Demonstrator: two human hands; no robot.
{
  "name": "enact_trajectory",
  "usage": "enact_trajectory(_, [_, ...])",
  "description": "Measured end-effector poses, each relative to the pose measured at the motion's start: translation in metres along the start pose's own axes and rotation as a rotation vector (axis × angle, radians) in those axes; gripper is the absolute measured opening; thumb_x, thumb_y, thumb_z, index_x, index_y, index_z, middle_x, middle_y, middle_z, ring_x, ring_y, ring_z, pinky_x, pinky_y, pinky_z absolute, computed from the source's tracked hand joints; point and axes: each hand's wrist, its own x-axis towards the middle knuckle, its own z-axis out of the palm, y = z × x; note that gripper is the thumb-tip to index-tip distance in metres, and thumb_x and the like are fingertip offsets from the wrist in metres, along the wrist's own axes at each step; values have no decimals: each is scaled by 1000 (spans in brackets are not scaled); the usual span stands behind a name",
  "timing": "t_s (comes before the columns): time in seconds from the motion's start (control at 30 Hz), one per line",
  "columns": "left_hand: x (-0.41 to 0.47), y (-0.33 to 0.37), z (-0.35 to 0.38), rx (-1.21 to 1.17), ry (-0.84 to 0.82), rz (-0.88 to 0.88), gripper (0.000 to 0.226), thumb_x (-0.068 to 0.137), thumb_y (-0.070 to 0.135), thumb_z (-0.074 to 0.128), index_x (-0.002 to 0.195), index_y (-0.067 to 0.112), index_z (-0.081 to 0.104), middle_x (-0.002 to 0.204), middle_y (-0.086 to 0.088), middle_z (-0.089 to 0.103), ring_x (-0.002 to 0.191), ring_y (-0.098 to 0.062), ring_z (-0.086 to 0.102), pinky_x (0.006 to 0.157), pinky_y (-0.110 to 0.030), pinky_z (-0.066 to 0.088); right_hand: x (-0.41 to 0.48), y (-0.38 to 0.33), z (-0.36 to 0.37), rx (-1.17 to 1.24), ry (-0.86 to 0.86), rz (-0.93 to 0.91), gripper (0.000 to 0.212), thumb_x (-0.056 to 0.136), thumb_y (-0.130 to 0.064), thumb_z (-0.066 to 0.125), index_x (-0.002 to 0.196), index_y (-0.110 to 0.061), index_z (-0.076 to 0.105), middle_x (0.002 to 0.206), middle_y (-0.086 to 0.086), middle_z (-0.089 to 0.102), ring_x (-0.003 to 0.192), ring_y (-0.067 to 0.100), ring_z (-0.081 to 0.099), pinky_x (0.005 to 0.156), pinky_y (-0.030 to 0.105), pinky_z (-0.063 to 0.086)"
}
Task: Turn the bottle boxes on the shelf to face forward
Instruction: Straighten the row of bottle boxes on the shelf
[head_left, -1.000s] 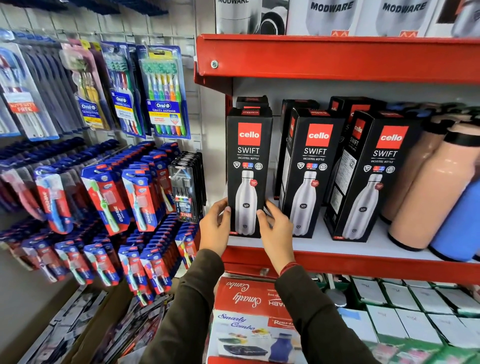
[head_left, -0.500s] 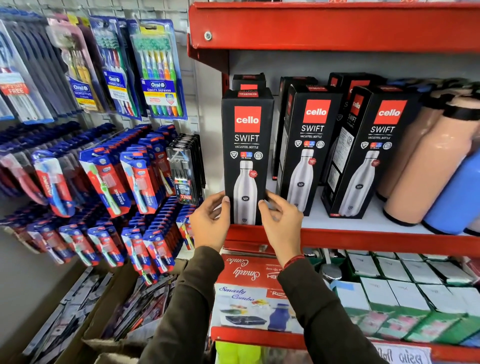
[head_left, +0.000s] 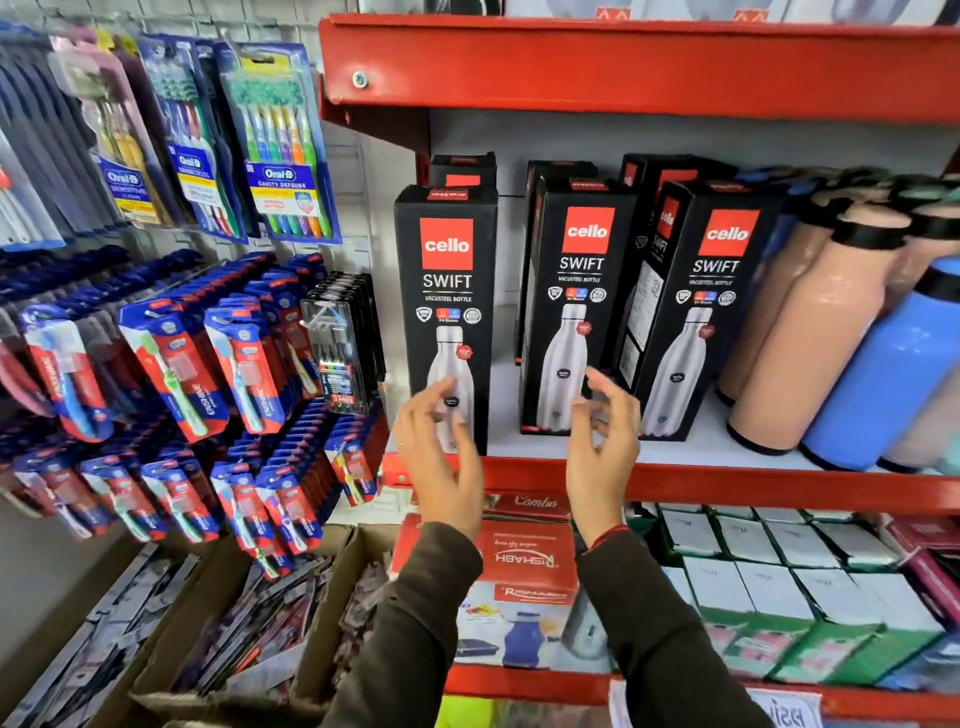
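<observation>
Three black Cello Swift bottle boxes stand at the front of the red shelf (head_left: 727, 483). The left box (head_left: 448, 291) faces squarely forward at the shelf's left end. The middle box (head_left: 576, 291) and the right box (head_left: 701, 301) are turned slightly, each showing a side panel. More black boxes stand behind them. My left hand (head_left: 441, 457) hovers open in front of the left box's lower part, holding nothing. My right hand (head_left: 602, 441) hovers open in front of the gap between the middle and right boxes, fingers spread.
Peach and blue bottles (head_left: 810, 343) stand loose at the shelf's right. Toothbrush packs (head_left: 270, 140) hang on the wall to the left. A red shelf (head_left: 623, 67) is overhead. Red Rishabh boxes (head_left: 524, 561) and small white boxes (head_left: 769, 577) fill the lower shelf.
Both hands have let go of the left box and pulled back from it. My right hand has moved right, toward the middle box. The left box stays facing forward.
</observation>
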Motion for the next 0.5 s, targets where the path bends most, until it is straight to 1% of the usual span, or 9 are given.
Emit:
enact_trajectory(0.07, [-8, 9, 18, -4, -109, 49, 33, 99, 9, 48, 130, 18, 54, 127, 1, 56, 120, -12, 51, 105, -36, 43, 10, 4, -8, 21, -47, 20, 36, 100, -17, 53, 136, -23, 53, 132, 1, 51, 122, 13, 55, 103, 27, 47])
enact_trajectory(0.1, [-11, 11, 27, -1, -177, 67, 37, 100, 9, 48, 135, 17, 52, 134, 2, 55, 127, -13, 49, 110, -39, 41, 14, 7, -10, 33, -84, 36, 39, 101, -19, 51, 140, -22, 49, 139, 1, 48, 130, 11, 50, 107, 24, 44])
enact_trajectory(0.13, [-14, 14, 36, -7, -246, 81, 42, 100, 9, 47, 141, 16, 48, 143, 3, 51, 136, -12, 44, 115, -38, 37, 18, 10, -12, 36, -119, 57, 41, 102, -21, 49, 143, -22, 45, 145, 0, 44, 135, 9, 45, 110, 24, 40])
enact_trajectory(0.17, [-16, 16, 45, -19, -305, 85, 47, 101, 8, 45, 147, 16, 41, 152, 4, 43, 144, -11, 36, 121, -33, 31, 22, 12, -14, 36, -150, 85, 43, 103, -24, 47, 146, -22, 42, 150, -2, 40, 140, 9, 40, 113, 26, 35])
enact_trajectory(0.23, [-17, 18, 63, -32, -389, 39, 53, 104, 11, 39, 155, 14, 24, 164, 3, 24, 153, -7, 18, 125, -22, 16, 30, 17, -14, 38, -190, 159, 46, 104, -26, 44, 149, -23, 36, 156, -3, 35, 145, 10, 32, 118, 29, 27])
enact_trajectory(0.3, [-15, 15, 81, -27, -399, -89, 55, 106, 15, 35, 157, 11, 15, 165, 4, 12, 153, -4, 8, 125, -17, 8, 38, 20, -13, 29, -223, 225, 47, 104, -25, 42, 150, -21, 33, 159, -1, 32, 148, 13, 27, 122, 32, 22])
enact_trajectory(0.37, [-8, 10, 96, -31, -361, -272, 54, 106, 17, 33, 156, 7, 14, 165, -2, 14, 153, -10, 10, 121, -11, 5, 46, 21, -11, -9, -263, 257, 47, 105, -23, 40, 151, -15, 32, 159, 3, 32, 149, 17, 27, 119, 26, 19])
enact_trajectory(0.4, [-3, 9, 102, -36, -341, -363, 53, 106, 17, 33, 155, 5, 17, 165, -7, 18, 154, -16, 14, 119, -12, 7, 50, 22, -10, -32, -279, 265, 46, 105, -22, 40, 150, -12, 34, 158, 6, 34, 148, 19, 29, 114, 21, 20])
enact_trajectory(0.5, [11, 5, 112, -58, -306, -580, 46, 106, 20, 34, 149, 2, 37, 155, -15, 41, 147, -28, 36, 114, -21, 22, 56, 23, -9, -76, -292, 287, 41, 105, -18, 39, 143, -5, 44, 149, 12, 48, 140, 25, 41, 96, 9, 24])
